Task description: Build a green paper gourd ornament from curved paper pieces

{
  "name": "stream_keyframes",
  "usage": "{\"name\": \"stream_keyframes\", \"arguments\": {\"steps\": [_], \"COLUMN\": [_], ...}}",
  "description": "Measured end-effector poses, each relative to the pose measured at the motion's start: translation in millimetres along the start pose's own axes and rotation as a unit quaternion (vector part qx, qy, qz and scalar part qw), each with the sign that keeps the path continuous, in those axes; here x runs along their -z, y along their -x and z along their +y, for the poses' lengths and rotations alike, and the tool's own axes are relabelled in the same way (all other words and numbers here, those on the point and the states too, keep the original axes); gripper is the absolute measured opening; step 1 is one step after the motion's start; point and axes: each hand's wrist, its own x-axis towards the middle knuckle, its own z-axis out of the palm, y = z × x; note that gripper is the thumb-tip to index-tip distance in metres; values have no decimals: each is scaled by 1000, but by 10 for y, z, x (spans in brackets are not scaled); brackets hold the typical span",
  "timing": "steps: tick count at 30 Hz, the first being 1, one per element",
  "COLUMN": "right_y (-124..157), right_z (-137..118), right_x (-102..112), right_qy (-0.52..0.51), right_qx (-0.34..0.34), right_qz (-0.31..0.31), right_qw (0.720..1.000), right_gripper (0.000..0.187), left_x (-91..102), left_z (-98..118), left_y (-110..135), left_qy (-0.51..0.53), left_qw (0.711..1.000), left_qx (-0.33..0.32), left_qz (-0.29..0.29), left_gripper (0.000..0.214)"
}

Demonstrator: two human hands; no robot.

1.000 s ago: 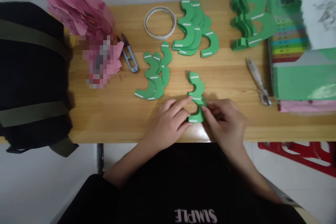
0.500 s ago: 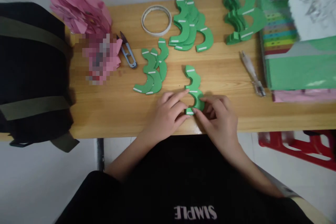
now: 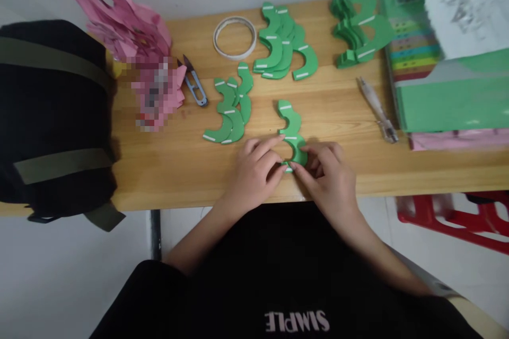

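Note:
A green 3-shaped cutout [image 3: 291,122] with white strips across it lies at the front of the wooden table, between both hands. My left hand [image 3: 256,172] grips its lower end from the left, the index fingertip touching near the middle strip. From the right, my right hand [image 3: 332,175] pinches the lower curve, its thumb at the bottom tip beside the left fingers. Part of the lower end is hidden under the fingertips. More green cutouts [image 3: 234,126] lie overlapping to the left, and another overlapping group [image 3: 273,52] is farther back.
A tape roll [image 3: 215,39], blue-handled snips [image 3: 195,87] and pink pieces [image 3: 131,16] are at the back left, beside a black bag [image 3: 55,116]. On the right are stacked green cutouts [image 3: 376,29], a pen [image 3: 376,106] and a green package [image 3: 453,108]. A red stool [image 3: 445,222] stands below.
The whole view has shifted slightly. Both hands stay on the green cutout, and its lower end looks a little more tilted or folded between the fingertips.

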Motion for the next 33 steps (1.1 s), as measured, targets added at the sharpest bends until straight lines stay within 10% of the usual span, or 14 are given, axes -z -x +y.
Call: {"name": "stream_keyframes", "arguments": {"steps": [16,25,33], "right_y": [-178,-143,-64], "right_z": [110,-22,-26], "right_x": [53,-26,252], "right_qy": [-100,62,-123], "right_qx": [-41,80,147], "right_qz": [-19,14,-20], "right_qw": [994,995,981], "right_gripper": [26,30,20], "left_x": [-32,-30,-9], "left_z": [22,14,14], "left_y": [16,2,10], "left_qy": [-21,-64,-57], "left_qw": [999,997,997], "left_qx": [-19,9,-31], "left_qz": [32,47,39], "left_gripper": [17,52,44]}}
